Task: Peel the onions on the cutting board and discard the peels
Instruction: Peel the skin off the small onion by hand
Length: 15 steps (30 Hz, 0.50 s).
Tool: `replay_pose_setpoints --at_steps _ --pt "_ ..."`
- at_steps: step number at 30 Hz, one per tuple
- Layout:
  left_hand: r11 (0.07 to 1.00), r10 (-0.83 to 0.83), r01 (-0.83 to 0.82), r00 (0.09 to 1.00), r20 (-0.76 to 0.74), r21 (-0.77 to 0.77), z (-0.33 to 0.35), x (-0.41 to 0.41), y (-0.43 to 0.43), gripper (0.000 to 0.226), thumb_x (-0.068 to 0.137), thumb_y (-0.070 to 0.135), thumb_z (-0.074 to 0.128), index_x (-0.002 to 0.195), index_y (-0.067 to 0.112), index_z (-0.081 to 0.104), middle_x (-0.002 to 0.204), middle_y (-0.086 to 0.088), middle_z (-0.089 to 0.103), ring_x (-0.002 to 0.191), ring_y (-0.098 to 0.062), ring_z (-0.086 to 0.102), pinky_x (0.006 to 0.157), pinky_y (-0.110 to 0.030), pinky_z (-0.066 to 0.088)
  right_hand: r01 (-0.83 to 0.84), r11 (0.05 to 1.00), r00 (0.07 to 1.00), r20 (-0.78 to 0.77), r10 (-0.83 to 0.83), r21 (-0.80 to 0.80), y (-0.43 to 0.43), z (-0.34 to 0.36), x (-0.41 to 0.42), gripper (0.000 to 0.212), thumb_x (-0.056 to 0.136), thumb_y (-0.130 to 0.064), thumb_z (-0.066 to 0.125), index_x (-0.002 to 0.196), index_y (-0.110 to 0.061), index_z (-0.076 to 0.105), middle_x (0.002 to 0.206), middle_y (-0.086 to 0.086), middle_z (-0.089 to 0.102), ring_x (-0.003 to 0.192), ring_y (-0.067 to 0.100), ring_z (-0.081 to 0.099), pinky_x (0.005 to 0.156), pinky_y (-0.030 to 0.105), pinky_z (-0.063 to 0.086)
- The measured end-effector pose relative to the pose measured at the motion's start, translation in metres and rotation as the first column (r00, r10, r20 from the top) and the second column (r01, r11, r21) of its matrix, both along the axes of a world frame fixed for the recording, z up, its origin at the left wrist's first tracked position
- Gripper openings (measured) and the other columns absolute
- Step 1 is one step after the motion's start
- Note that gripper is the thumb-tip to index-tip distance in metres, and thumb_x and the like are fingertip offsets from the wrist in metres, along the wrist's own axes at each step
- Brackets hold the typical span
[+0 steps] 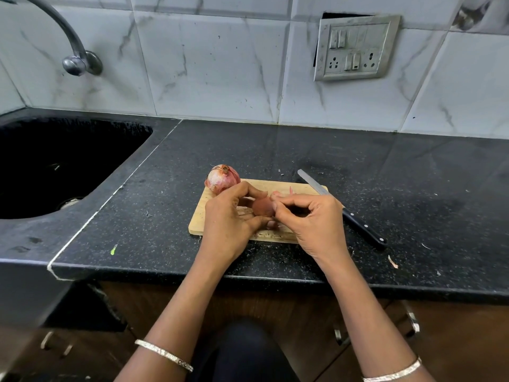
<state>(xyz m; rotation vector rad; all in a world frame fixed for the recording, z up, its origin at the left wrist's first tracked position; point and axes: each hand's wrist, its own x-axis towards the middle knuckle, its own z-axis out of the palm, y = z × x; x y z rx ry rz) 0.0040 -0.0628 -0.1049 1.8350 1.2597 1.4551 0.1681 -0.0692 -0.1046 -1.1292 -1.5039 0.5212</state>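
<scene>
A small wooden cutting board (198, 220) lies on the black counter. Over its middle my left hand (230, 219) grips a small reddish-brown onion (262, 207), fingers curled round it from the left. My right hand (312, 219) meets the onion from the right, thumb and fingertips pinching at its skin. A larger onion (221, 178) with pale pink papery skin sits at the board's far left corner, just behind my left hand. Bits of pink peel (276, 193) lie on the board behind the held onion.
A black-handled knife (355, 217) lies across the board's right edge, blade pointing away. A dark sink (55, 166) is sunk into the counter at left under a metal tap (74, 60). A peel scrap (393, 261) lies near the counter's front right. A switch plate (356, 48) hangs on the tiled wall.
</scene>
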Motion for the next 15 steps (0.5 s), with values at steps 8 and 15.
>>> replay_pose_setpoints --at_steps 8,15 --pt "1.0 -0.007 0.007 0.999 0.038 -0.008 0.001 0.0018 -0.0017 0.041 0.061 0.004 0.096 0.092 0.01 0.069 0.091 0.006 0.074 0.086 0.003 0.07 0.068 -0.009 0.053 0.097 0.995 0.995 0.014 -0.097 0.033 0.0008 0.0007 -0.0033 0.012 0.081 -0.003 0.077 0.086 -0.013 0.082 0.082 -0.009 0.077 0.079 0.006 0.074 0.076 0.029 0.062" --pt "1.0 -0.001 0.0 0.997 0.083 0.01 -0.0004 0.0032 -0.0007 0.038 0.065 -0.001 0.092 0.09 0.007 0.065 0.096 0.002 0.069 0.088 -0.001 0.069 0.065 -0.014 0.058 0.027 0.998 1.0 -0.011 -0.026 0.065 -0.003 0.0032 -0.0044 0.01 0.083 -0.006 0.081 0.092 -0.009 0.081 0.084 -0.006 0.078 0.076 0.007 0.075 0.071 0.025 0.061"
